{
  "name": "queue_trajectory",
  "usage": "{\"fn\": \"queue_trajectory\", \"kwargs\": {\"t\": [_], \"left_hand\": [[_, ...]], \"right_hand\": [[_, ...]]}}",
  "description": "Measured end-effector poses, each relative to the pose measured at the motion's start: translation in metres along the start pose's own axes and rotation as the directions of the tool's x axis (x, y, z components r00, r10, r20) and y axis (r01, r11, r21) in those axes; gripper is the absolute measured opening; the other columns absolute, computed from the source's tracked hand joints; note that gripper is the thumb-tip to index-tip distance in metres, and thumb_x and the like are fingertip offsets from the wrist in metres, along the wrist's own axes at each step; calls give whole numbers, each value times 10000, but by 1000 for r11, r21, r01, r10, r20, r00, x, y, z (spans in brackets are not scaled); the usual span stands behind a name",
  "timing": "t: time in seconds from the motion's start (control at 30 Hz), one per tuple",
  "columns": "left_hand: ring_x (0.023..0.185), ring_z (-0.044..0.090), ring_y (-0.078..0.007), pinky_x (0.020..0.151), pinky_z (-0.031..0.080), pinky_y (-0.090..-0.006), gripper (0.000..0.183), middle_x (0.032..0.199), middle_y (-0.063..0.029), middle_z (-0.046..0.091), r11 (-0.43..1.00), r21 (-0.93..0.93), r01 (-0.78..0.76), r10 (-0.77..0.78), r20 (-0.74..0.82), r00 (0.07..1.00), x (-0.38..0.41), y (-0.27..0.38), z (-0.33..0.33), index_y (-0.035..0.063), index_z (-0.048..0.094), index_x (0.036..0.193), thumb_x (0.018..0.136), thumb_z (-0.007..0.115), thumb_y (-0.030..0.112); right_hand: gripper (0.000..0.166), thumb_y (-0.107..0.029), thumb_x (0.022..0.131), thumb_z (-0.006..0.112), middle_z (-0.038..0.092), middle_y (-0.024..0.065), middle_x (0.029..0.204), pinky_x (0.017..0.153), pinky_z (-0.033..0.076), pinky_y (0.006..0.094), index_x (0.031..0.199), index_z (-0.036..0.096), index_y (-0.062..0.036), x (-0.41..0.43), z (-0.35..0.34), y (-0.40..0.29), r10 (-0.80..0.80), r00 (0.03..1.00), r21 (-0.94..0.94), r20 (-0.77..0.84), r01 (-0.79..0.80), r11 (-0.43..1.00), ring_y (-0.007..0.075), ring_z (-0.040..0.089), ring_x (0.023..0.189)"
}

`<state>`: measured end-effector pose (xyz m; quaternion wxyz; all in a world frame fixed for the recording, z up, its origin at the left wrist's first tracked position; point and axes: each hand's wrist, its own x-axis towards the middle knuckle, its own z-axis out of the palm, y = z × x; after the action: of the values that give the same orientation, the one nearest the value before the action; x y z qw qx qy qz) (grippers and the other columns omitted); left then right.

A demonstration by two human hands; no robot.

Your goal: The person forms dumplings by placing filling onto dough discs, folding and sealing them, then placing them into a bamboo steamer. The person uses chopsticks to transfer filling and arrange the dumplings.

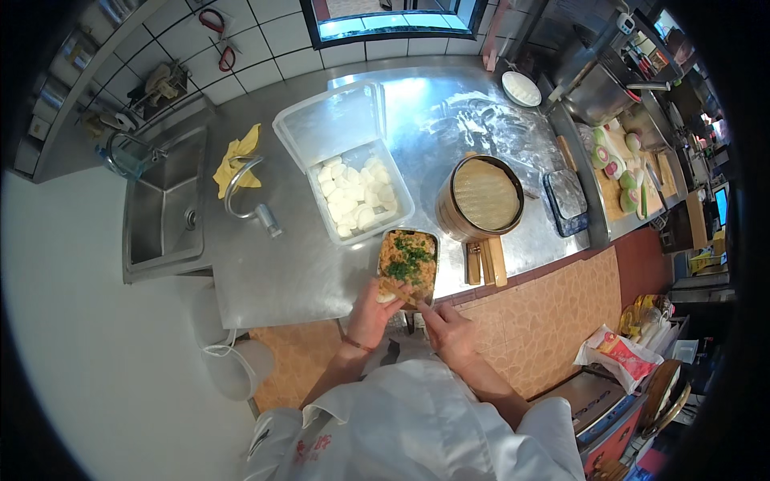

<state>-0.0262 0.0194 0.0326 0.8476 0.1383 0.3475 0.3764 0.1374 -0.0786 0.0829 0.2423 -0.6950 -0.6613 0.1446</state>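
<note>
My left hand (369,318) cups a small white piece, probably a dough wrapper (386,296), at the near end of a metal tray (437,246). Between my right fingers is a flat bamboo spatula (398,291), its blade lying over the white piece. My right hand (452,334) is just off the tray's near right corner. Orange-brown minced filling (394,245) fills the tray, with chopped green herbs (410,257) on top. Behind it stands a clear plastic box (404,195) of pale dough rounds (355,191). A round steamer (448,207) with a mesh liner (488,193) stands right of the box.
The steel counter (289,282) carries a curved faucet (231,192), a yellow cloth (240,157), wooden pieces (494,261) and a digital scale (565,195). At left is a sink (165,222). A white bowl (521,89) and cut vegetables (613,165) lie at right.
</note>
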Motion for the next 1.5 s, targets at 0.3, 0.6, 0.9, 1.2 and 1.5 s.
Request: {"fn": "queue_trajectory", "kwargs": {"t": [0.3,0.6,0.9,1.2,1.5], "left_hand": [[1220,559,-350,1052,452,-453,351,1272,-194,556,985,78,-156,161,-70,984,1,-2,9,-13,449,1263,1062,397,272],[1190,577,-369,1029,465,-463,330,1270,-194,537,980,100,-174,180,-49,983,5,-10,9,38,411,1304,1056,416,256],[1232,540,-345,1027,460,-454,309,1311,-190,518,990,-5,-143,142,-66,988,1,9,9,26,420,1299,1027,433,173],[1284,485,-325,1092,398,-460,289,1392,-207,475,986,0,-166,165,115,980,-9,8,28,-6,460,1284,1024,424,114],[1238,514,-270,1078,401,-452,284,1389,-152,477,983,6,-184,181,164,970,-9,-5,21,10,451,1297,1030,417,98]], "right_hand": [[191,-26,898,633,678,146,867,619,510,315,1078,694,-32,-7,-13,2,284,959,501,9,-250,828,238,658,694],[290,-15,867,642,609,127,769,552,488,337,1138,685,-110,-4,-5,-6,98,995,151,19,-100,983,281,631,646],[146,-130,978,561,569,14,711,518,422,276,1084,614,-44,-16,-11,12,407,907,639,105,-375,672,111,529,568],[111,-130,944,636,497,-64,756,544,329,203,953,583,-32,33,16,0,366,915,821,170,-337,461,24,403,634],[103,-93,903,692,569,-36,780,603,429,219,937,662,1,46,33,-6,386,908,799,162,-350,489,44,485,683]]}}
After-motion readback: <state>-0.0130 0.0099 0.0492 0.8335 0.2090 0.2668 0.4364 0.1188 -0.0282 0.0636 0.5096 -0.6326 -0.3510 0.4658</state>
